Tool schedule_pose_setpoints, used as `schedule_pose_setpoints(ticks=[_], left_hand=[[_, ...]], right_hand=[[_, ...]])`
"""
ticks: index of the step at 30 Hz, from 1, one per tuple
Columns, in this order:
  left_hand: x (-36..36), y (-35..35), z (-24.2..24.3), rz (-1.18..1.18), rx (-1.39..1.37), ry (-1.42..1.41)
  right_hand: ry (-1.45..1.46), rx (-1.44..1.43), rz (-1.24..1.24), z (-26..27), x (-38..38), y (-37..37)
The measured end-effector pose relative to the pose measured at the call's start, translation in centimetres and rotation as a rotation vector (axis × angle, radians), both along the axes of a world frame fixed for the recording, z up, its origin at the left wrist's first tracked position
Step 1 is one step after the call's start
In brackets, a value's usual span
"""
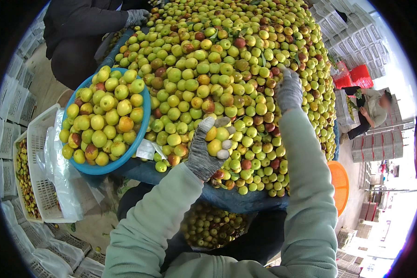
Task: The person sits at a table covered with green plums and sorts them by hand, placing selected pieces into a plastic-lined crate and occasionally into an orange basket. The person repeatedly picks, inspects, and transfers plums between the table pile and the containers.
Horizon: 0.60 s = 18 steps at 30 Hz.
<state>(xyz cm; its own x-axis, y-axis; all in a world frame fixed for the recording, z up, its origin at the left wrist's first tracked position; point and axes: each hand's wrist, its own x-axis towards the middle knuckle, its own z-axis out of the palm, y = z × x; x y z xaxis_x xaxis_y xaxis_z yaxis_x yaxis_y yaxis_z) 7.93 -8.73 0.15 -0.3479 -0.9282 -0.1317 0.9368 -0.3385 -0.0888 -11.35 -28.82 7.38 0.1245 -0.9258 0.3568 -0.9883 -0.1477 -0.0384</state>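
A large heap of green and reddish jujubes (201, 76) fills a table covered in blue cloth (250, 201). My left hand (205, 153), in a grey knit glove with pale fingertips, is palm up above the near side of the heap. Its fingers curl around a few yellow-green jujubes (215, 140). Farther out and to the right, my right hand (289, 88), gloved the same way, reaches onto the heap with its fingertips among the fruit. Whether it grips a jujube is hidden. A blue basket (147, 114) piled with jujubes stands left of my left hand.
Beside the blue basket lies a white paper slip (146, 149). White plastic crates (43, 180) and clear plastic film (60, 166) are at left. Another person's gloved hand (137, 17) touches the heap's far left. An orange basket (338, 187) stands right; more jujubes (212, 226) lie below the table edge.
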Motion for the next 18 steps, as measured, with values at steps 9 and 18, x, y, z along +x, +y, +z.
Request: schedule_pose_setpoints(ticks=[9, 18], left_hand=[[-0.7, -0.1, -0.5, 0.019, 0.031, -0.132], [-1.0, -0.1, -0.6, -0.003, -0.052, -0.120]], right_hand=[[0.055, 0.404, -0.023, -1.8, 1.7, 1.3], [-0.181, 0.085, 0.105, 2.1, 1.2, -4.1]])
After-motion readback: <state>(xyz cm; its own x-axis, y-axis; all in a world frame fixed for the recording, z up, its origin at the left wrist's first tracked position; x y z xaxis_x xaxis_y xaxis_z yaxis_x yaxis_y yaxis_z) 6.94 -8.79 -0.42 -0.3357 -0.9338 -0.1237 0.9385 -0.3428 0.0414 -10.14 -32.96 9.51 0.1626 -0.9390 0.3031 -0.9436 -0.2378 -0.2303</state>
